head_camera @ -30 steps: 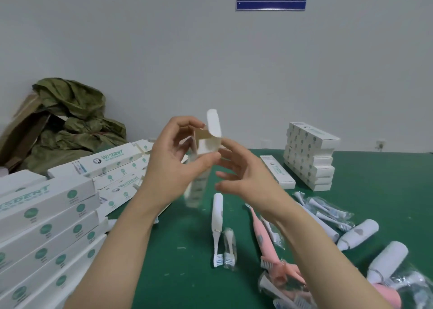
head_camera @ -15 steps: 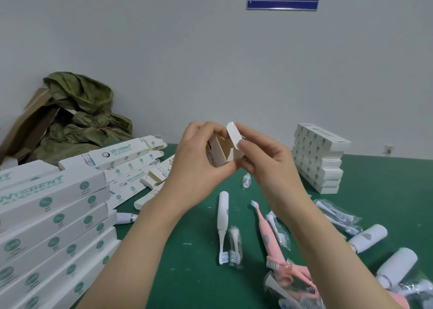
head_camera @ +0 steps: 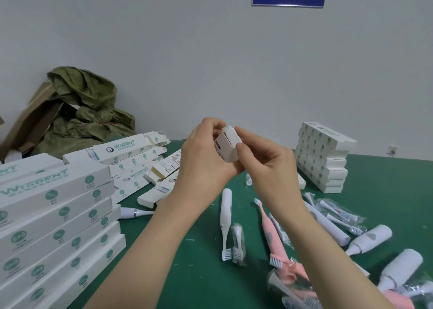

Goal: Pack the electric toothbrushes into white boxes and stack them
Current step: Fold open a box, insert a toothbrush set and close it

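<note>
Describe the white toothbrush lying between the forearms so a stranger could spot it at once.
On the green table, look between the left forearm and the right forearm. The white toothbrush lies there, bristles toward the camera, a bagged brush head beside it. Its right-hand neighbour, the pink toothbrush, differs in colour.

White box: one second ago it stood upright; now it is tipped, its open end facing the camera.
End flap: before it pointed straight up; now it is folded down, almost over the opening.
Right hand: fingers were spread beside the box; now finger and thumb pinch its flap end.
</note>
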The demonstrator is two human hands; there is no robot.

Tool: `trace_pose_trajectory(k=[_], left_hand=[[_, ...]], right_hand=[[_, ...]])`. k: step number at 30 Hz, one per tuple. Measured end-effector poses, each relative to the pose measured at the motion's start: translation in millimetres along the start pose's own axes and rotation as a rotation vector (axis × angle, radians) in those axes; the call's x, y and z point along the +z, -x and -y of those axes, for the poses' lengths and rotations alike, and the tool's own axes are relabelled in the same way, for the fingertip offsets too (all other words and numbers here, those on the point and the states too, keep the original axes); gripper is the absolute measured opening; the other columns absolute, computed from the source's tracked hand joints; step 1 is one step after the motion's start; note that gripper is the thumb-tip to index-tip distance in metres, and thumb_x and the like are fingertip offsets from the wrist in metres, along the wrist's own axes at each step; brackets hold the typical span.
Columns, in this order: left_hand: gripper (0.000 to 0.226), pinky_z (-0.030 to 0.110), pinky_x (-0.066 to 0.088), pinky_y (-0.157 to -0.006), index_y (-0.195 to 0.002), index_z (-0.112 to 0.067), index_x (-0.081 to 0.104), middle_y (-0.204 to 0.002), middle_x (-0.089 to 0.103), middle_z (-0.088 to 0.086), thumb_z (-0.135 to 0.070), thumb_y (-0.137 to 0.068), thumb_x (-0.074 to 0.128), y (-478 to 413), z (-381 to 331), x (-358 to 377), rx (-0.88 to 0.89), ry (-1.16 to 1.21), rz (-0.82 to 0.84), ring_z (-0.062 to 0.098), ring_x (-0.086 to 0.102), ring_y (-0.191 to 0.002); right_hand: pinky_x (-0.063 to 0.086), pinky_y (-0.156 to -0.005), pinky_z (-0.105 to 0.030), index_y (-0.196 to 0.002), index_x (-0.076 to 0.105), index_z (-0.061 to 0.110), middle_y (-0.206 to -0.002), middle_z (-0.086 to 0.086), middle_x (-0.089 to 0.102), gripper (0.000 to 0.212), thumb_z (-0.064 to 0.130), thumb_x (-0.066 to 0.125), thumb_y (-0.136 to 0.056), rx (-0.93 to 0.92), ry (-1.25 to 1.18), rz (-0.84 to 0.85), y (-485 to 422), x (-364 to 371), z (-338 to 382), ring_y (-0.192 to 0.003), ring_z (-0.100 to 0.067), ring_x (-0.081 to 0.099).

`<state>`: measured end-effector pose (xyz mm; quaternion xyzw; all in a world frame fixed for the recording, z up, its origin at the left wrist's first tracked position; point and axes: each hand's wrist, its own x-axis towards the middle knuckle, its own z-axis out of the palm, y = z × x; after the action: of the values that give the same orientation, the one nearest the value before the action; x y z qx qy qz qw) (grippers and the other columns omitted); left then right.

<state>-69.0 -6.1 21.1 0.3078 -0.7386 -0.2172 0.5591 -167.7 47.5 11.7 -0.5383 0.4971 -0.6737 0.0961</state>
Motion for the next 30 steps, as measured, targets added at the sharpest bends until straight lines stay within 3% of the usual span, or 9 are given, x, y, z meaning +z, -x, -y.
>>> trace_pose_trajectory(k=[3,6,9,12,14,18,22,26,30], left_hand=[[0.048,0.010,0.038,-0.058,-0.095,-0.026,0.054,-0.087,0.057,-0.014,-0.047,-0.056,0.073,1.0,2.9,0.8,-0.050,-0.111,0.056,-0.002,0.052,-0.077],[0.035,0.011,0.036,-0.050,-0.066,-0.023,0.049,-0.060,0.052,-0.011,-0.051,-0.051,0.064,1.6,5.7,-0.1,-0.047,-0.153,0.069,-0.003,0.049,-0.061],[0.033,0.012,0.036,-0.050,-0.066,-0.018,0.055,-0.056,0.052,-0.010,-0.046,-0.050,0.064,-0.3,7.7,-1.4,-0.050,-0.141,0.068,-0.004,0.048,-0.060],[0.024,0.010,0.035,-0.049,-0.060,-0.021,0.051,-0.052,0.050,-0.010,-0.040,-0.052,0.062,-0.7,5.4,-4.2,-0.038,-0.128,0.066,-0.004,0.047,-0.057],[0.021,0.009,0.035,-0.050,-0.057,-0.024,0.045,-0.050,0.047,-0.010,-0.034,-0.055,0.063,-1.5,3.5,-6.7,-0.005,-0.145,0.042,-0.004,0.047,-0.056],[0.012,0.011,0.035,-0.051,-0.064,-0.013,0.054,-0.052,0.049,-0.007,-0.015,-0.066,0.066,-4.2,5.2,-9.7,0.021,-0.212,0.016,0.007,0.045,-0.051],[0.012,0.011,0.036,-0.052,-0.076,-0.008,0.060,-0.060,0.054,-0.008,-0.016,-0.070,0.068,-1.8,5.9,-7.0,-0.011,-0.204,0.038,0.005,0.049,-0.059],[0.035,0.011,0.039,-0.057,-0.087,-0.019,0.063,-0.070,0.061,-0.012,-0.041,-0.061,0.070,2.1,-4.8,-6.8,-0.005,-0.049,0.015,0.001,0.056,-0.068],[0.044,0.012,0.045,-0.066,-0.092,-0.025,0.059,-0.080,0.063,-0.013,-0.046,-0.060,0.081,2.6,-16.4,-9.7,0.049,0.187,-0.114,0.000,0.058,-0.072]], right_hand=[[0.053,-0.076,-0.045,-0.104,0.071,0.033,-0.090,-0.003,0.073,0.028,0.013,0.057,-0.089,-0.002,0.005,-0.037,0.6,3.3,0.0,-0.086,-0.032,0.064],[0.044,-0.052,-0.025,-0.105,0.071,0.032,-0.069,0.003,0.070,0.028,0.014,0.056,-0.090,-0.028,0.061,-0.009,1.5,2.1,-3.8,-0.053,-0.013,0.050],[0.033,-0.049,-0.006,-0.108,0.071,0.028,-0.057,0.018,0.060,0.029,0.010,0.055,-0.091,-0.055,0.084,0.035,3.4,3.0,-6.3,-0.047,0.000,0.046],[0.040,-0.072,-0.001,-0.118,0.066,0.022,-0.098,0.016,0.070,0.029,0.012,0.054,-0.094,-0.103,0.135,0.070,5.9,5.8,-6.1,-0.084,0.014,0.059],[0.032,-0.094,0.000,-0.126,0.060,0.017,-0.129,0.005,0.060,0.031,0.016,0.049,-0.097,-0.157,0.201,0.115,7.2,7.7,-6.1,-0.115,0.015,0.044],[0.026,-0.106,-0.006,-0.131,0.056,0.011,-0.139,-0.001,0.049,0.040,0.023,0.041,-0.096,-0.257,0.297,0.185,7.7,10.2,-5.1,-0.126,0.009,0.033],[0.029,-0.108,-0.013,-0.129,0.058,0.012,-0.139,0.000,0.051,0.033,0.017,0.047,-0.098,-0.244,0.329,0.254,3.5,1.1,-0.4,-0.128,0.003,0.037],[0.036,-0.102,-0.012,-0.120,0.064,0.025,-0.132,0.010,0.058,0.030,0.024,0.047,-0.096,-0.171,0.138,0.324,1.8,-6.8,7.5,-0.122,0.006,0.047],[0.053,-0.086,-0.023,-0.103,0.067,0.015,-0.095,0.008,0.072,0.022,0.025,0.049,-0.096,0.135,-0.162,0.050,-13.8,-20.4,0.3,-0.094,-0.007,0.065]])
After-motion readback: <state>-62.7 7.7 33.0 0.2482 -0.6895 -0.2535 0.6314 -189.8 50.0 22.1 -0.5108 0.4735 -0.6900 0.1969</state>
